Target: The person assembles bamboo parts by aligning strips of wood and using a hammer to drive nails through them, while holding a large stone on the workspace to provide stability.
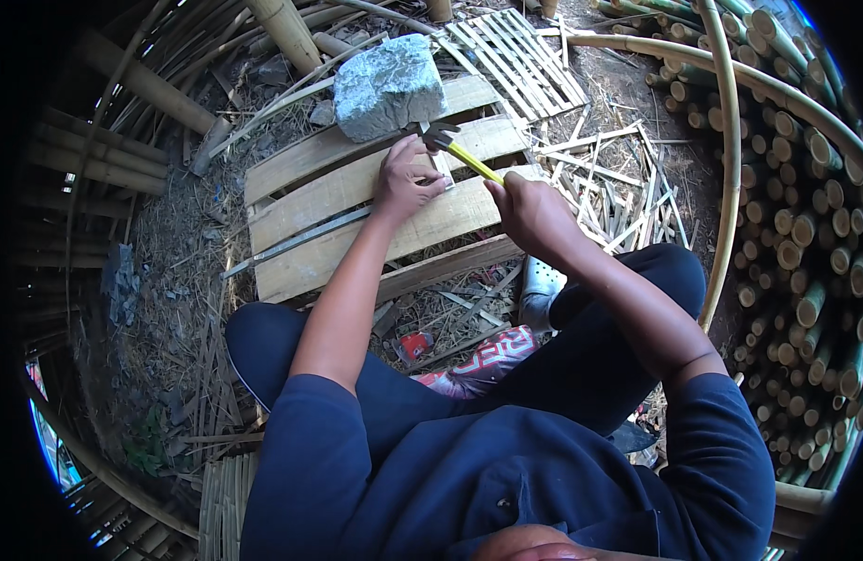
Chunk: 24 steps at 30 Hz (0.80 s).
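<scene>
My right hand (534, 217) is wrapped round the yellow handle of a claw hammer (473, 163). Its dark metal head is by a big grey stone block (389, 86), just beyond the fingertips of my left hand (408, 184). That hand is closed, thumb and fingers round a short, pale bamboo strip (441, 166) on a low plank platform (310, 189). What lies under the hammer head is too small to make out. A long thin strip (296, 245) lies in a gap between the planks, left of my left forearm.
A slatted bamboo panel (517, 64) lies beyond the platform at the right. Loose bamboo offcuts (623, 182) cover the ground beside it. Stacked bamboo poles (796, 229) fill the right side, behind a curved pole (728, 168). A red-and-white bag (492, 360) lies between my legs.
</scene>
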Each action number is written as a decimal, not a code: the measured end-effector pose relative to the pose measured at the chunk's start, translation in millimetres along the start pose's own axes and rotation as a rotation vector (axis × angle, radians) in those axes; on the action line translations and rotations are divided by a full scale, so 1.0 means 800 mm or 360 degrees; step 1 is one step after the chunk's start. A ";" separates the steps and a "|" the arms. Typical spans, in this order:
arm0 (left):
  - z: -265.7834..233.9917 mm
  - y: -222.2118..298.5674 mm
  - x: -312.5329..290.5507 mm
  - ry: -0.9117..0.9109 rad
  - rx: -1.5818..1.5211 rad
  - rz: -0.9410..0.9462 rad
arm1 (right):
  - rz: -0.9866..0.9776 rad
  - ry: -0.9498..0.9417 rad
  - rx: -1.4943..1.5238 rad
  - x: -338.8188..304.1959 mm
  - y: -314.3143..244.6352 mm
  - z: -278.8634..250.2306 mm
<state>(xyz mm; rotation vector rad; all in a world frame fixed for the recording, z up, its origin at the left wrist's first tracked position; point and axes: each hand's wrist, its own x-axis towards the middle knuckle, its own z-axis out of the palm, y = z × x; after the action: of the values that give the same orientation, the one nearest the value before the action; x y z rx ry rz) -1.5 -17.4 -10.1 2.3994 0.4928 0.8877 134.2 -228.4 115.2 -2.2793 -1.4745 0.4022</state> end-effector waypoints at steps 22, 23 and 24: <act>0.003 -0.003 0.002 -0.0093 -0.0038 -0.0079 | -0.0022 0.0064 -0.0063 -0.008 0.006 0.022; 0.002 -0.005 0.000 -0.0071 -0.0043 -0.0112 | -0.0057 0.0111 -0.0007 -0.007 0.000 0.017; 0.003 -0.006 0.002 -0.0095 -0.0030 -0.0077 | -0.0085 0.0158 0.0041 -0.007 -0.004 0.011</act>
<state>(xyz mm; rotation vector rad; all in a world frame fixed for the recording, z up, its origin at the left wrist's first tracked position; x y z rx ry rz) 0.4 -14.0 -13.5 2.3793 0.5154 0.7938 125.2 -231.1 108.8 -2.2016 -1.4685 0.2866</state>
